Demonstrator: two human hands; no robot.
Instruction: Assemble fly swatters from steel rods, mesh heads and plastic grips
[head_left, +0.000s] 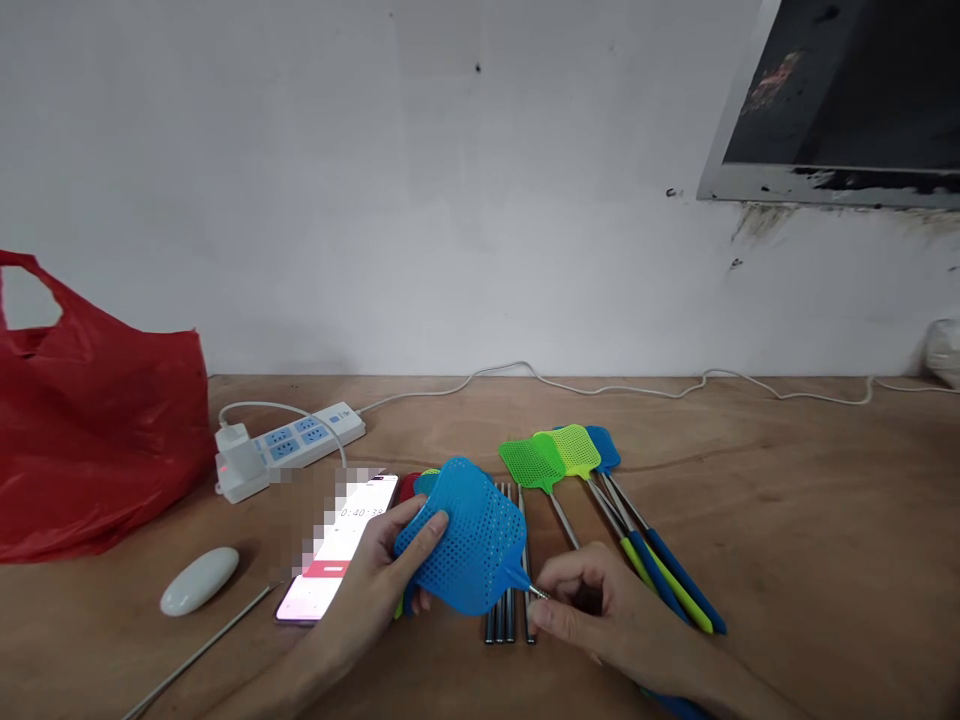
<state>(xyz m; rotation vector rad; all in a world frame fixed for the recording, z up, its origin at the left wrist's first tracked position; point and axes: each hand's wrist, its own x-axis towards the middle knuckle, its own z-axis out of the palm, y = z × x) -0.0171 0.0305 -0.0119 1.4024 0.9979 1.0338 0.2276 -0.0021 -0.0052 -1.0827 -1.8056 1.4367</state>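
My left hand [401, 560] grips the perforated head of a blue fly swatter [469, 540] by its left edge, thumb on top. At the neck of the same swatter, my right hand [607, 610] pinches the thin metal rod [538, 591] between thumb and fingers. Several metal rods [499, 615] lie side by side on the table under the swatter head. Beyond my right hand lie a green fly swatter [532, 462], a yellow-green fly swatter [574, 450] and another blue fly swatter [606, 448]. Other coloured swatter heads are mostly hidden behind the held one.
A phone [307, 598] showing a timer lies left of my left hand. Farther left are a white oval object [199, 581], a thin rod [202, 648], a power strip [296, 445] and a red plastic bag [105, 430]. A white cable [600, 388] runs along the wall.
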